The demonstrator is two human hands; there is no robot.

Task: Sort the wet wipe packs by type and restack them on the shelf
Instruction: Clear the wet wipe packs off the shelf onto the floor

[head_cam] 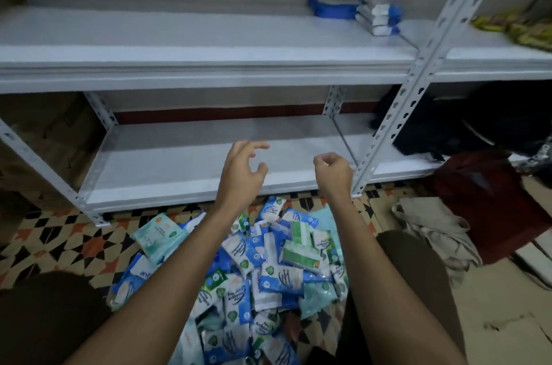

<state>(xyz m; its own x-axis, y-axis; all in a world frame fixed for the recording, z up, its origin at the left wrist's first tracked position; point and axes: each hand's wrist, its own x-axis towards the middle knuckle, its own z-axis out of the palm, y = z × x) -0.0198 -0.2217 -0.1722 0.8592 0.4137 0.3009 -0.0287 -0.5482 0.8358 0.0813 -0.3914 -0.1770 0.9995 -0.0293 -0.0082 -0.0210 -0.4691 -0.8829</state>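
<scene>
A heap of wet wipe packs (pixel 268 272) in blue, white, teal and green lies on the tiled floor between my knees. My left hand (pixel 243 170) hovers above the lower shelf (pixel 167 173), fingers spread and loosely bent, holding nothing. My right hand (pixel 333 172) is beside it with its fingers curled into a loose fist, nothing visible in it. On the upper shelf (pixel 179 36), at the back right, stands a small stack of white-and-blue packs (pixel 379 19) next to a flat blue pack (pixel 331 9).
White slotted uprights (pixel 418 72) frame the rack. Yellow-green packets (pixel 519 27) lie on the neighbouring shelf at right. A dark bag (pixel 466 125), a red bag (pixel 490 203) and a beige cloth bag (pixel 433 224) crowd the right side.
</scene>
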